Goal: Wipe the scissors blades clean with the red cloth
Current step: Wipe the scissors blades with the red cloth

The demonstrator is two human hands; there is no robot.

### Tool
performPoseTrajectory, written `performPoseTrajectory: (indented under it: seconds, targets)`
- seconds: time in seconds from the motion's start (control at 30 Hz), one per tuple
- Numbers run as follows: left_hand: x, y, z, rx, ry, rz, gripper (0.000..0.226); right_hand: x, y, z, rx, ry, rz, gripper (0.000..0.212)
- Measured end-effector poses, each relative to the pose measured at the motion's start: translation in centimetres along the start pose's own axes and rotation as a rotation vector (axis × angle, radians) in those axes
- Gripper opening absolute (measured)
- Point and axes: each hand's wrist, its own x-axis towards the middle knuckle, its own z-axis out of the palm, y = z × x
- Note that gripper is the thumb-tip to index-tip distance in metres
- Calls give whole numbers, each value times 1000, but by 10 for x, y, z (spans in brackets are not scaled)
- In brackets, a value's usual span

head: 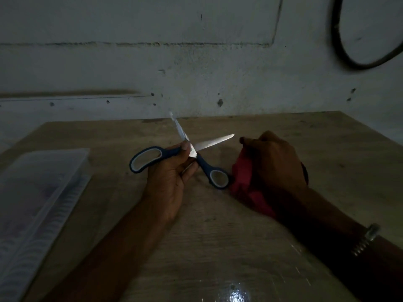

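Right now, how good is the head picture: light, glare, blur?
Head view: dim overall, and the right hand and red cloth sit in deep shadow; the scissors blades catch light, the upper one smeared by motion blur; a bright glare patch lies on the table near the bottom edge; the box at left is soft; wide-angle bend curves the edges.

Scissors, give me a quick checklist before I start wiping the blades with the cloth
1. Scissors gripped firmly: ok, left hand holds them near the pivot.
2. Blades spread for access: ok, open in a wide V.
3. Red cloth in hand: ok, bunched in right hand.
4. Cloth on a blade: not ok, still apart.
5. Fingers off the cutting edges: ok.
6. Blades dirty or clean: cannot tell, too dim.
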Motion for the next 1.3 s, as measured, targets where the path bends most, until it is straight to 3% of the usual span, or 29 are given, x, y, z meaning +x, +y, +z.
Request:
performPoseTrajectory:
  seconds: [0.13, 0.2, 0.27, 0.4, 0.53, 0.67, 0.8, 0.93, 1.13, 1.3]
  targets:
    - [7, 2, -3, 11, 70, 57, 22, -5, 7, -9, 216, 175, 124, 38]
    - [7, 3, -2, -3, 62, 49, 32, -10, -6, -11, 335, 201, 141, 33]
    - [6, 2, -3, -12, 38, 37, 46, -15, -22, -14, 417, 161, 123, 34]
    - [6, -1, -4, -5, 5, 43, 32, -21, -45, -15, 520, 32, -42, 39]
    - [4, -2, -3, 2, -19, 56, 26, -19, -49, -7, 519, 25, -179, 34]
    - [0, -6, 3, -3, -61, 51, 21, -15, -57, 2, 368, 83, -229, 36]
    - [-2, -5, 6, 57, -75, 69, 32, -11, -59, 7, 303, 139, -263, 29]
    - [-2, -6, 6, 72, -80, 54, 35, -10, -54, 1, 468, 150, -93, 20]
    - [1, -8, 2, 63, -33, 49, 15, -1, -34, -6, 623, 225, 234, 10]
    - [-1, -13, 4, 41, -74, 12, 37, -8, -53, 0, 714, 113, 170, 11]
